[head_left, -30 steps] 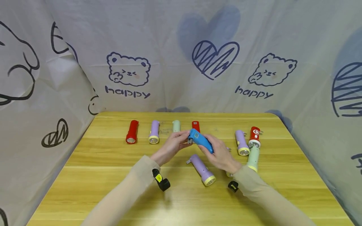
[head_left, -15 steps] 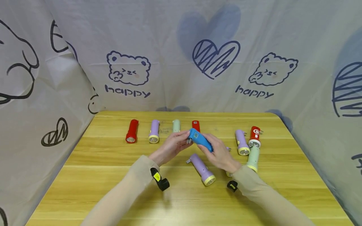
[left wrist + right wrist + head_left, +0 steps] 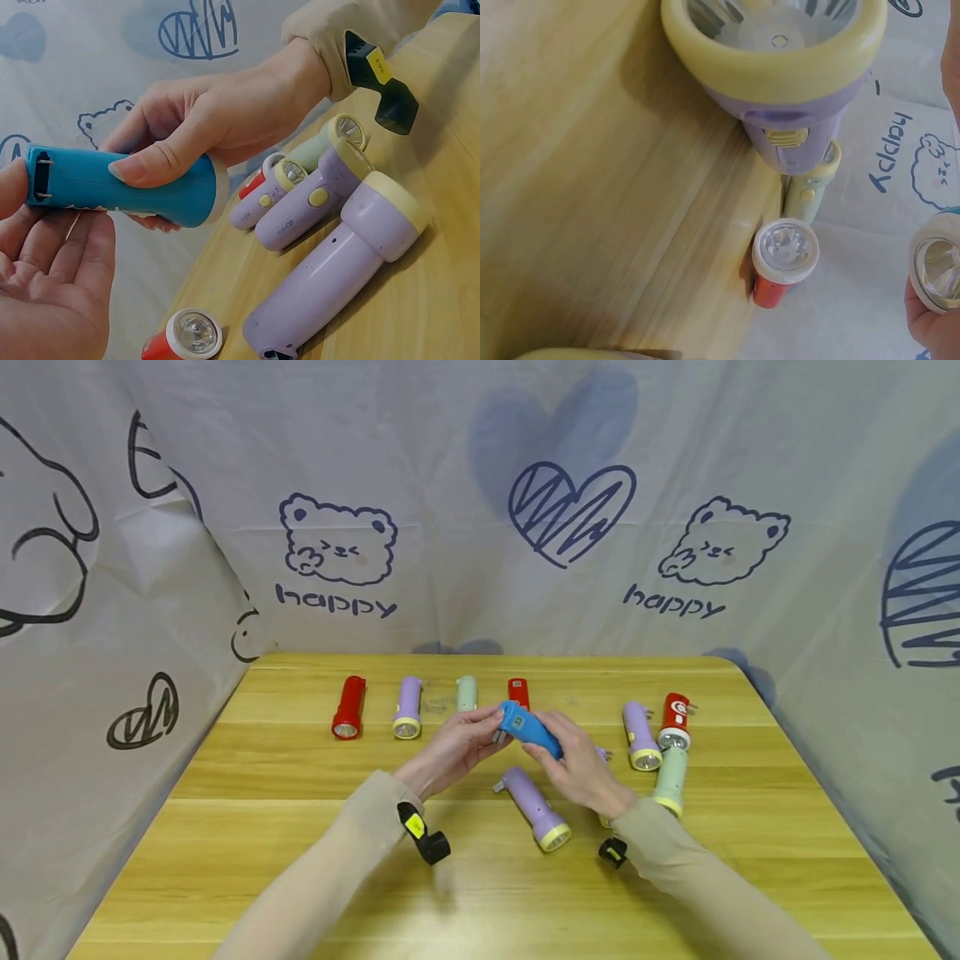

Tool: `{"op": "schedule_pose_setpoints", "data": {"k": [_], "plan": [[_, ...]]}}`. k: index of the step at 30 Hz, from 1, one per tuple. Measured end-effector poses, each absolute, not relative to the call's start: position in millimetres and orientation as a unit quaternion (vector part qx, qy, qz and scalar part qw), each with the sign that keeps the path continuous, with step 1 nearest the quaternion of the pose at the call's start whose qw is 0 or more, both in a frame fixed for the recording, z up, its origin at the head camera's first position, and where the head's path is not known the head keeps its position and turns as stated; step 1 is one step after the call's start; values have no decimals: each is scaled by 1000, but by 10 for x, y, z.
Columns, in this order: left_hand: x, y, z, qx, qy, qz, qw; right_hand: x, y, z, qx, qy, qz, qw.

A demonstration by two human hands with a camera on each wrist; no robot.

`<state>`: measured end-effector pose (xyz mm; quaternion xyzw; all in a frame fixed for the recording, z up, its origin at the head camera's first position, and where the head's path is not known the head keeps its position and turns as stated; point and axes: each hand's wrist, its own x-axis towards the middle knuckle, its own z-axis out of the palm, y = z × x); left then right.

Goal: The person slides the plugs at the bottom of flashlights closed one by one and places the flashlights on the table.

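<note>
Above the middle of the table, both hands hold a blue flashlight [image 3: 531, 728]. My left hand [image 3: 459, 745] pinches its tail end between thumb and fingers, beside metal plug prongs [image 3: 43, 178] in a dark slot. My right hand [image 3: 579, 767] grips the body toward the head, thumb along the side in the left wrist view. A white rim surrounds the flashlight's lens [image 3: 941, 270], seen at the right edge of the right wrist view. Below the hands lies a purple flashlight [image 3: 532, 806] with a yellow head, its plug folded out.
Along the back of the table [image 3: 300, 877] lie a red flashlight [image 3: 349, 708], a purple one [image 3: 408, 708], a pale green one [image 3: 467, 693] and another red one [image 3: 518, 693]. At right, a purple [image 3: 640, 735], a red-and-white [image 3: 675, 718] and a green flashlight [image 3: 671, 781] lie close together.
Both hands keep their hold on the blue flashlight and stay almost in place. Its prongs show slightly less in the head view than a second ago. The flashlights on the table have not moved.
</note>
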<state>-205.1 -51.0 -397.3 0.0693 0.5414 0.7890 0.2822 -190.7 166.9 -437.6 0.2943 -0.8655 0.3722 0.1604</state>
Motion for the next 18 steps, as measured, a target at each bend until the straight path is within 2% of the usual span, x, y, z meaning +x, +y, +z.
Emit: {"op": "schedule_pose_setpoints", "data": {"k": [18], "plan": [[-2033,-514,-3927,73,561,777,275,-1877,1659,-4319,276,-872,380,138]]}}
